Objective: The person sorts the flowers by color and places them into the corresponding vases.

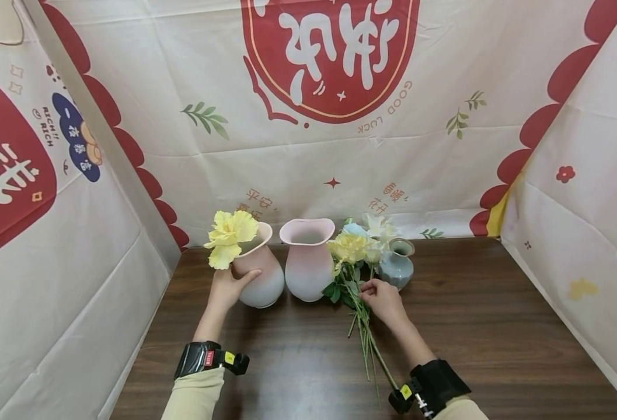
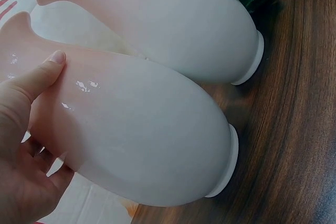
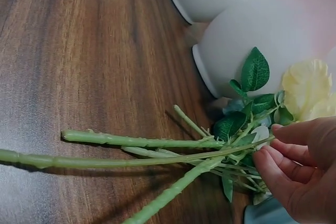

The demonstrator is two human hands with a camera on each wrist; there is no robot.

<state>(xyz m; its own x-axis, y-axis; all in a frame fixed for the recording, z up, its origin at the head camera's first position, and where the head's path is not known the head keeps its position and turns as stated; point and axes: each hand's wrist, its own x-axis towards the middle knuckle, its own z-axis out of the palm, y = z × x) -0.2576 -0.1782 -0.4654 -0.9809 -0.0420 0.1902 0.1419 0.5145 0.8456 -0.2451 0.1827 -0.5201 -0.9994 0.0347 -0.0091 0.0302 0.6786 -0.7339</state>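
Two pink-and-white vases stand side by side on the wooden table (image 1: 471, 326). My left hand (image 1: 229, 286) grips the left vase (image 1: 258, 277) (image 2: 142, 145), thumb across its front; a yellow flower (image 1: 228, 236) leans out of its mouth. The right vase (image 1: 307, 259) (image 2: 157, 19) (image 3: 262, 30) has nothing in it. A bunch of artificial flowers (image 1: 352, 248) lies on the table with green stems (image 1: 366, 338) (image 3: 136, 148) pointing toward me. My right hand (image 1: 382, 297) (image 3: 296, 166) pinches those stems just below the leaves (image 3: 254, 72).
A small blue-grey vase (image 1: 397, 265) stands behind the flower bunch, right of the pink vases. Printed cloth walls (image 1: 340, 116) close in the table at the back and both sides. Bare tabletop stretches to the right and toward me.
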